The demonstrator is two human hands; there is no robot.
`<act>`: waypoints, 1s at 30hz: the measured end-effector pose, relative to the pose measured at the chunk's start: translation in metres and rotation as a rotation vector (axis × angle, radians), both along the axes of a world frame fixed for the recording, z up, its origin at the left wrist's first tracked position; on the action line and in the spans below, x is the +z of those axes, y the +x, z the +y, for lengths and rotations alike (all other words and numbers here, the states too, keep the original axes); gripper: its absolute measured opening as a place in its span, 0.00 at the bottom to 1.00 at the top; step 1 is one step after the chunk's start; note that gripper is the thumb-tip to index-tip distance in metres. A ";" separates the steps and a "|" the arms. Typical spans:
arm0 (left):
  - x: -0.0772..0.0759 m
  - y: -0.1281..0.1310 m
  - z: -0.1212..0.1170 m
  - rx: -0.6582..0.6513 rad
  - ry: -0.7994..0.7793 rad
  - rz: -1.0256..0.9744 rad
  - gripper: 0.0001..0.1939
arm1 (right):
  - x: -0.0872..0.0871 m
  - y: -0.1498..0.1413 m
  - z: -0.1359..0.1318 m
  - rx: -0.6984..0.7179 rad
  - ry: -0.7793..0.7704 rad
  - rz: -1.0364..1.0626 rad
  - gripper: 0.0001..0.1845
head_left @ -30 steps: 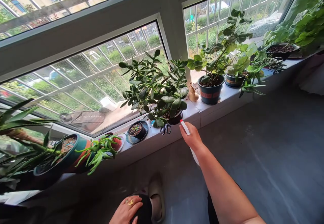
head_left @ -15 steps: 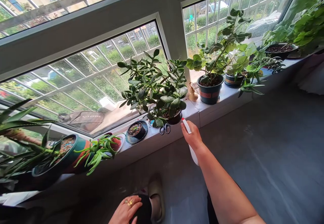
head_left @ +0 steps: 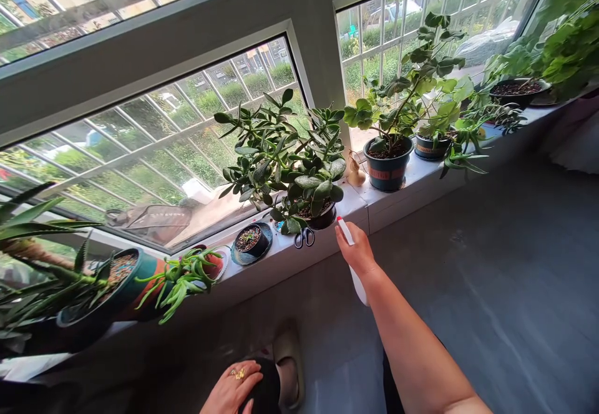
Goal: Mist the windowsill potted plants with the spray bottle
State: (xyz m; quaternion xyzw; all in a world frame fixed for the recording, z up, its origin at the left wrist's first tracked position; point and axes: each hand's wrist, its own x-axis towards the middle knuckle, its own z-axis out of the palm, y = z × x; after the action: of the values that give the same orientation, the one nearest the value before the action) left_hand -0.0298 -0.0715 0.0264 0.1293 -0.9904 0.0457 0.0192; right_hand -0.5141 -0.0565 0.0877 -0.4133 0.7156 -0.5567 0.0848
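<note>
My right hand [head_left: 358, 249] is wrapped around a white spray bottle [head_left: 359, 286]; its red-tipped nozzle points toward the jade plant [head_left: 306, 180]. Most of the bottle's body is hidden behind my hand and wrist. The jade plant's thick green leaves spread over a dark pot [head_left: 322, 219] on the windowsill. Black-handled scissors [head_left: 304, 237] poke out over the sill edge below it. At the bottom, my left hand [head_left: 234, 386], with a gold ring, lies on my dark-clothed knee, fingers stretched and holding nothing.
Along the windowsill [head_left: 353, 203] stand a small pot of gravelly soil [head_left: 250, 239], a trailing succulent [head_left: 185, 277], a large tilted pot [head_left: 133, 283], a gourd [head_left: 356, 174] and a leafy plant's blue-green pot [head_left: 388, 171]. Barred windows rise behind. A slipper [head_left: 289, 361] is on the grey floor.
The view has shifted very slightly. Both hands keep the same positions, with the spray bottle still in my right hand.
</note>
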 end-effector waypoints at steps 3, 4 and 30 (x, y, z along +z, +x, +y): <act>0.002 0.001 -0.005 -0.068 -0.043 -0.051 0.24 | 0.000 0.000 -0.001 0.009 -0.046 -0.002 0.17; 0.002 0.002 -0.006 -0.069 -0.054 -0.057 0.24 | 0.000 0.001 -0.001 0.011 -0.050 -0.003 0.16; -0.009 0.008 -0.004 0.052 0.019 -0.027 0.23 | 0.008 0.001 0.002 0.119 -0.089 -0.006 0.17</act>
State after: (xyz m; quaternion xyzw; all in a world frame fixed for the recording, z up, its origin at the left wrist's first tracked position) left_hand -0.0223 -0.0753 0.0174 0.1544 -0.9872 0.0385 0.0033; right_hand -0.5128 -0.0545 0.0953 -0.4568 0.6643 -0.5830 0.1012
